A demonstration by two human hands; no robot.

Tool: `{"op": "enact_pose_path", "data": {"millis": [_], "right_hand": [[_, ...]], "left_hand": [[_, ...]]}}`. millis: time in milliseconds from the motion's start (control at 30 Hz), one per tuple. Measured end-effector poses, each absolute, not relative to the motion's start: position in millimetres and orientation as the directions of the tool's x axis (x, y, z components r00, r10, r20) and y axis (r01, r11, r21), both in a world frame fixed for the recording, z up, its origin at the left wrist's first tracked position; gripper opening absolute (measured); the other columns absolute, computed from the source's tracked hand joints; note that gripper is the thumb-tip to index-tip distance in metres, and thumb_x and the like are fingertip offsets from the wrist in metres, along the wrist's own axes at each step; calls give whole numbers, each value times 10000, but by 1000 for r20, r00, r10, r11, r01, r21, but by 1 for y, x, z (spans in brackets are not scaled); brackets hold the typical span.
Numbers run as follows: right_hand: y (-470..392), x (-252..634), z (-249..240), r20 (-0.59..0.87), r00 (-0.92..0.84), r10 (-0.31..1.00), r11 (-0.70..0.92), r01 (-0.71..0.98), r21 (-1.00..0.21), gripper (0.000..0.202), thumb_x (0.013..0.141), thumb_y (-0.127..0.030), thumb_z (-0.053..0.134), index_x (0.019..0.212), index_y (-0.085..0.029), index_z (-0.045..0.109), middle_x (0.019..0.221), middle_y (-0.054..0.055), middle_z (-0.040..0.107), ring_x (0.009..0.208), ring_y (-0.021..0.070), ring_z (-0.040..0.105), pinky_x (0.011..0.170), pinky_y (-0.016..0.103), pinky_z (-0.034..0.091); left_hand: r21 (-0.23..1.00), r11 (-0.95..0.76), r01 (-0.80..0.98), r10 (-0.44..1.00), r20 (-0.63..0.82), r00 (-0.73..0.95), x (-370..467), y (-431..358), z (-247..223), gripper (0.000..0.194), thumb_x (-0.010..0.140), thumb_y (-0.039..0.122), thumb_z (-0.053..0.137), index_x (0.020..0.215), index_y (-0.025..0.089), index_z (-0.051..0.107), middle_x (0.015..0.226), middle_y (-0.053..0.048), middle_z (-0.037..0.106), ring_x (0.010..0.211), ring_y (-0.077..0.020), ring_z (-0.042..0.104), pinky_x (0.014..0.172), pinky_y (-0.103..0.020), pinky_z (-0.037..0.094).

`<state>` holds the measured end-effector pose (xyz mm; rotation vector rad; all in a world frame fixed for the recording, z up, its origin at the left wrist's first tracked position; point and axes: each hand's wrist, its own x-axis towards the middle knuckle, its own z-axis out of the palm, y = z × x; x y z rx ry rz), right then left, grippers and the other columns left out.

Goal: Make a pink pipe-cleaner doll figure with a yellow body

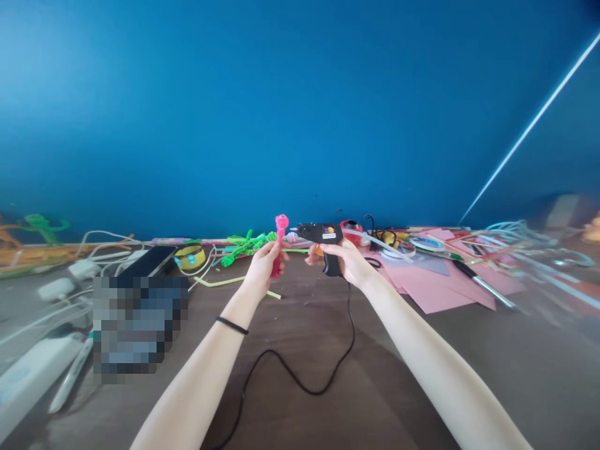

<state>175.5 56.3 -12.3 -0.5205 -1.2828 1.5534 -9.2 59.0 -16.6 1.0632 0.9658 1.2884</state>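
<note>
A pink fuzzy flower-like piece (282,224) stands upright in my left hand (263,265), whose fingers are closed round its stem. My right hand (349,259) grips a black glue gun (319,234) by its handle. The gun's nozzle points left, close beside the pink piece; whether they touch cannot be told. From the handle a black cord (351,325) runs down across the brown table (304,337). Behind my left hand lie green fuzzy stems (237,250).
Pink paper sheets (440,287) and a knife-like tool (485,284) lie on the right, near loose strips. White cables, chargers (56,289), a dark phone-like slab (150,262), a yellow tape-measure-like item (191,258) and a power strip (37,375) crowd the left. A blue wall (300,112) rises behind.
</note>
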Motion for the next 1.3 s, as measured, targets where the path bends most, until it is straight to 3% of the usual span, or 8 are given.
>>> {"op": "enact_pose_path", "data": {"millis": [300,533,800,1300], "right_hand": [[55,173,-9,307,-326,894,189,-348,-918,194,742,-330,598,814,-152,565,622,7,592,626,179,611,728,390,486],[54,172,-9,329,-328,885,254,-251,-934,194,772,-340,557,842,-160,540,579,-13,555,536,140,552,694,357,472],[53,170,-9,333,-293,896,283,-201,-938,197,766,-359,558,753,-171,498,565,-26,528,505,116,516,616,305,457],[51,169,-7,337,-271,902,307,-147,-940,229,758,-375,560,707,-176,459,528,-39,504,471,104,487,538,266,403]], "left_hand": [[953,13,-301,983,43,179,-1,52,-12,258,701,398,592,713,165,480,491,63,421,340,-16,273,327,-134,150],[951,4,-308,984,51,172,6,47,-7,237,718,375,577,703,159,481,495,56,444,341,-22,314,327,-140,216],[941,-14,-339,993,53,104,12,46,-8,171,711,272,610,719,138,505,580,7,574,455,-74,527,457,-190,426],[972,-39,-231,999,36,-16,16,41,-4,127,705,215,611,733,109,547,601,-27,637,449,-88,560,470,-204,455]]}}
